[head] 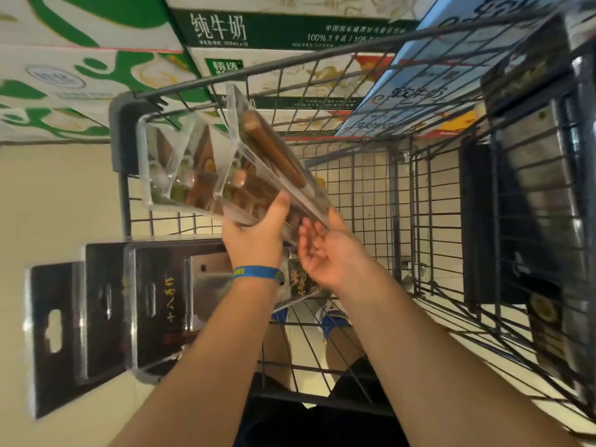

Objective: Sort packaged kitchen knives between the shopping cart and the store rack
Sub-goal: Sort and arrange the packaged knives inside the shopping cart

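While over cart point(117, 133), knife packs point(196, 162) in left hand point(254, 240), right hand point(329, 253) alongside.

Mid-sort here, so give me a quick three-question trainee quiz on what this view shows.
1. True or false: the left hand grips the clear knife packs over the shopping cart.
2. The blue wristband sits on: A) the left wrist, B) the right wrist, C) neither wrist.
3. What colour are the handles inside the packs?
Key: 1 true; 2 A; 3 brown.
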Tool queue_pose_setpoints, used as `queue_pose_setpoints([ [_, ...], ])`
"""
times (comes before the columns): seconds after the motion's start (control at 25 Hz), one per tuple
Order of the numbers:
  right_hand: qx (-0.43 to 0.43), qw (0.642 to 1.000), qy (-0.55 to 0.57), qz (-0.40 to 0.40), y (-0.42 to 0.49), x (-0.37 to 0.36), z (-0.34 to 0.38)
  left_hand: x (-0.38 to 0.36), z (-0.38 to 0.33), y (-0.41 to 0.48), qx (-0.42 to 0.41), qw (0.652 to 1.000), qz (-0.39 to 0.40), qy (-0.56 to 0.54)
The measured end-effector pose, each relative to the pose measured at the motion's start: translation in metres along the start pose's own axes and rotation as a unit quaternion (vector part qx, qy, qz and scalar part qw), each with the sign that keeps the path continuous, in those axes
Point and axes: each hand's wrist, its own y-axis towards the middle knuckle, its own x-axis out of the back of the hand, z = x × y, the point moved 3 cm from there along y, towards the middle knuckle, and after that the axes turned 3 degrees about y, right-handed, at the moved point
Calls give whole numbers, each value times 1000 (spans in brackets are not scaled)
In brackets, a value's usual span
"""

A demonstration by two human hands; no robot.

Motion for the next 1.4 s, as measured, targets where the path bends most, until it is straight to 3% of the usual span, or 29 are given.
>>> queue_pose_setpoints([
  [0.12, 15, 995, -83, -52, 4, 21, 10, -5, 21, -2, 115, 991, -45, -54],
  [0.24, 50, 997, -45, -46, 3, 35, 16, -19, 34, -4, 232, 958, -36, -165],
  [0.44, 170, 975, 141, -16, 26, 23, 39, -40, 46, 7, 275, 925, 121, -234],
  [0.64, 149, 984, 100, 18, 79, 17, 48, -45, 68, 44, 324, 905, 153, -228],
  [0.72, 142, 986, 87, 29, 101, 15, 53, -52, 80, 56, 328, 901, 123, -257],
  [0.92, 170, 985, -3, 38, 129, 1, 63, -56, 98, 63, 345, 866, -66, -357],
  [1.0, 195, 977, -89, 15, 136, -16, 61, -57, 100, 66, 339, 882, -98, -312],
  [1.12, 216, 943, -239, -86, 143, -38, 65, -59, 102, 84, 351, 926, -107, -86],
  [1.24, 219, 892, -377, -124, 140, -47, 75, -64, 96, 105, 330, 934, -90, 101],
  [1.4, 251, 921, -296, -31, 136, -48, 70, -65, 91, 115, 301, 940, -84, 133],
])
